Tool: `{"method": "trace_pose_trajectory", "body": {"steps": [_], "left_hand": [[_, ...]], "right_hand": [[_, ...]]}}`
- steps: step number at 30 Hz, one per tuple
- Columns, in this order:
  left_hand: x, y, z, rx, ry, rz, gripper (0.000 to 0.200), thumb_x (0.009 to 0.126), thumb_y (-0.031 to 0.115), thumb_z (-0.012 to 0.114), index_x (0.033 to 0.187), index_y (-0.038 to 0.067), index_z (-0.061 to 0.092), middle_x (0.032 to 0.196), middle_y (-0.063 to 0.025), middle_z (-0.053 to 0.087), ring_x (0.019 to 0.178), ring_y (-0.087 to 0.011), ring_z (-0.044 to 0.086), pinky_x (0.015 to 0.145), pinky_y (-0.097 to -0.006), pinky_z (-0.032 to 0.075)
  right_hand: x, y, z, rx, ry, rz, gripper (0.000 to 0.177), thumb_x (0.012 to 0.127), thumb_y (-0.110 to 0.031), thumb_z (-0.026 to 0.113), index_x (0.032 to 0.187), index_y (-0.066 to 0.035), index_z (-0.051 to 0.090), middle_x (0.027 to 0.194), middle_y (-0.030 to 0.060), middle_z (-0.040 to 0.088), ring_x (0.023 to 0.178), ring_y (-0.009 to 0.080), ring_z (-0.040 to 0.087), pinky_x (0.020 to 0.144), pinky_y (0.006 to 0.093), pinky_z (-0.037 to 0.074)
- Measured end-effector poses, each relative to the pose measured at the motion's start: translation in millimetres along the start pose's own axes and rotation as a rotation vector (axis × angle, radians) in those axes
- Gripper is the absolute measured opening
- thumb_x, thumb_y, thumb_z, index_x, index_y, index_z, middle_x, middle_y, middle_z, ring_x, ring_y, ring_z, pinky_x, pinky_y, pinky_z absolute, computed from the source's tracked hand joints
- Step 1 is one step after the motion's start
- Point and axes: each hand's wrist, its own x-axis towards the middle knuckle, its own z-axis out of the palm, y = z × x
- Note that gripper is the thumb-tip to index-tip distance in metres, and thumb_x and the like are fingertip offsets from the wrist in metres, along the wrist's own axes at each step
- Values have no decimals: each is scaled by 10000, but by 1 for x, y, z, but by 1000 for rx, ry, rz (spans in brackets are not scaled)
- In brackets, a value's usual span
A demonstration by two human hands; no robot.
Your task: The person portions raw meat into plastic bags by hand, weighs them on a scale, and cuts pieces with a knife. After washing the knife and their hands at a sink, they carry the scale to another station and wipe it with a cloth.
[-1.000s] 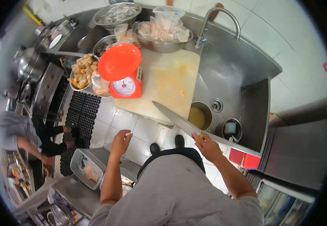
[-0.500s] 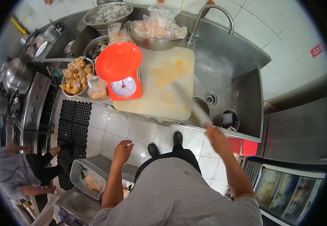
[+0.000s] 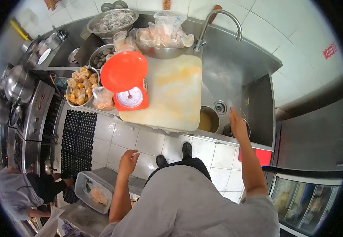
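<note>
My right hand (image 3: 239,125) is over the sink, in front of a metal pot (image 3: 247,128) that it partly hides. Its fingers are blurred, and whether a knife is in them cannot be made out. My left hand (image 3: 128,162) hangs over the floor with loosely bent fingers and nothing in it. A stained white cutting board (image 3: 171,94) lies across the counter and the sink's left side. On the board's left part stands a red kitchen scale (image 3: 131,98) with a tilted-looking round pan (image 3: 124,71). A pot of cloudy yellowish liquid (image 3: 208,119) sits in the sink beside the board.
Behind the board are a metal bowl of bagged meat (image 3: 163,50) and a bowl of greyish strips (image 3: 114,21). A bowl of yellow-coated pieces (image 3: 79,87) stands left. A tap (image 3: 218,15) arches over the sink (image 3: 226,75). Lower left are a plastic tub (image 3: 93,191) and another person (image 3: 25,189).
My right hand has moved right and up, from the counter's edge to over the sink pot. The knife it held across the board no longer shows. The other person has shifted slightly.
</note>
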Motion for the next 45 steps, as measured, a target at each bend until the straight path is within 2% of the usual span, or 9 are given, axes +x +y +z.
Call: {"method": "trace_pose_trajectory", "body": {"steps": [6,11,15,22,27,33,38,42,45], "left_hand": [[-3,2,8,33,-24,50,235,821,172,610,975,-5,606,947,-183,613,728,-296,613,660,-359,491],[16,27,7,40,-38,115,225,825,175,605,966,-1,607,949,-174,612,739,-292,610,668,-360,488],[11,36,4,40,-16,115,215,822,160,609,967,2,605,948,-168,613,741,-289,608,666,-357,486],[-7,26,3,-32,-31,41,214,815,149,619,974,7,605,945,-159,616,734,-279,606,652,-345,484],[13,47,1,18,-31,163,211,814,144,620,973,6,603,951,-150,615,724,-271,600,642,-338,484],[-2,44,-10,8,-3,102,200,835,150,601,989,24,603,978,-147,614,788,-275,615,692,-341,497],[-15,25,-11,-7,33,41,206,827,139,608,978,-1,596,955,-158,612,751,-280,615,653,-339,494],[-3,36,-14,-12,36,67,204,828,142,609,971,-3,595,946,-161,613,738,-277,612,644,-341,495],[11,44,-11,3,35,121,201,826,136,612,973,1,594,942,-158,613,724,-271,609,627,-341,494]], "right_hand": [[-71,-68,37,-100,-302,-467,442,912,-322,432,1335,-214,361,938,173,585,810,335,606,700,442,505],[4,-34,67,-194,-195,-362,447,905,-347,451,1323,-201,387,931,187,574,813,370,576,662,456,478],[65,9,36,-41,-89,40,406,920,-307,426,1302,-172,410,1063,205,583,889,379,580,749,448,464],[-33,-26,44,6,-154,-301,427,888,-327,483,1304,-253,416,930,174,592,837,347,599,764,449,477],[20,-47,65,-249,-185,-406,422,903,-305,447,1302,-170,413,917,188,578,838,363,593,741,472,485],[74,21,20,255,91,178,368,898,-267,472,1224,-96,489,1033,207,600,890,350,584,757,422,466],[-17,-11,5,76,-82,-277,362,886,-228,515,1221,-90,506,1058,159,599,930,313,589,784,357,481],[-73,-51,17,-86,-311,-548,428,883,-314,511,1296,-231,433,930,97,570,835,288,584,709,402,500],[-60,-59,16,-237,-477,-514,433,906,-307,463,1326,-258,370,946,130,570,850,298,589,654,398,528]]}}
